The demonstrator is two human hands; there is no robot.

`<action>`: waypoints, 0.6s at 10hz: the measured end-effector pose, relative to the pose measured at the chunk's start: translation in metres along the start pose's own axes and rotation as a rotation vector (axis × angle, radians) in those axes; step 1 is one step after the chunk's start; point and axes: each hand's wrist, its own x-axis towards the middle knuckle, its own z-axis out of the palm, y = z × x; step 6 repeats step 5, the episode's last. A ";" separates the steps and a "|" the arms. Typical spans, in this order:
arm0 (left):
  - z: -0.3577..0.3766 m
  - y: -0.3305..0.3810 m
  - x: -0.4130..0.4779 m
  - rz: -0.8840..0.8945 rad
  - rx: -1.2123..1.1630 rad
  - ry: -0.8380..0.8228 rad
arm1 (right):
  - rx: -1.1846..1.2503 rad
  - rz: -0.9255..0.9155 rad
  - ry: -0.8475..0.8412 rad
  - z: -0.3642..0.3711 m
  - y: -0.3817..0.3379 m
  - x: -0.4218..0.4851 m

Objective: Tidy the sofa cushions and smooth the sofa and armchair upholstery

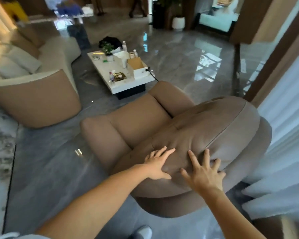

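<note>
Nearest my view are my two bare forearms, reaching forward and down. My left hand (156, 163) lies flat on the padded back cushion of the tan leather armchair (205, 135), fingers (160, 151) spread wide and gripping nothing. My right hand (204, 175) is just beside it, also splayed — its fingertips curl over the cushion's piped edge, palm pressed to the leather. Ahead of both sets of fingers the cushion bulges upward, with creases running toward a stitched seam. Beyond my fingertips lie the seat and two rounded armrests. Farther out past the fingers stands a low white rectangular surface (117, 83) carrying a small potted plant (108, 50), bottles and an open cardboard box (136, 65). Off to the left of my left fingers is the curved cream-and-tan sofa (41, 94) with pale cushions (22, 62) — well apart from the armchair. Right of my right fingers hangs a sheer white curtain (286, 135).
</note>
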 end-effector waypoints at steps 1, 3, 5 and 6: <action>0.016 -0.007 -0.032 -0.089 -0.035 0.080 | -0.041 -0.090 -0.032 -0.010 0.001 -0.005; 0.052 -0.023 -0.084 -0.247 -0.117 0.131 | -0.088 -0.115 -0.141 -0.015 -0.009 -0.023; 0.047 -0.029 -0.113 -0.227 -0.193 0.171 | -0.238 0.026 -0.157 -0.031 -0.057 -0.048; 0.047 -0.029 -0.113 -0.227 -0.193 0.171 | -0.238 0.026 -0.157 -0.031 -0.057 -0.048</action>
